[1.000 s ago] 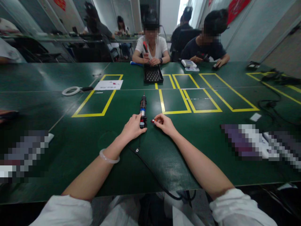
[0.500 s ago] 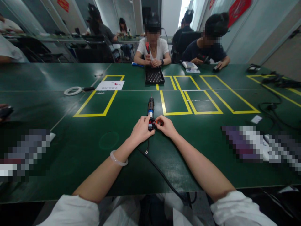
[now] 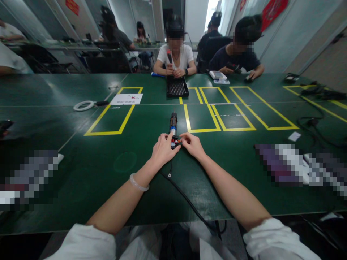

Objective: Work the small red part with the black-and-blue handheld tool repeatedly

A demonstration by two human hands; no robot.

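Observation:
A black electric screwdriver [image 3: 173,124] with a blue band lies on the green table [image 3: 81,169], tip pointing away from me. My left hand [image 3: 163,150] grips its near end with curled fingers. My right hand [image 3: 191,144] pinches a small red part [image 3: 179,141] held against the tool's near end. The tool's black cable [image 3: 184,198] runs back over the table edge toward me.
Yellow taped rectangles [image 3: 217,119] mark the table. A black tray [image 3: 177,87] sits before a person opposite, who holds a similar tool. A white ring [image 3: 82,105], a paper sheet [image 3: 127,99], and cables [image 3: 314,122] at the right lie around.
My right hand has brought the small red part in from beside the tool to its near end; both hands now meet there. The view has shifted slightly.

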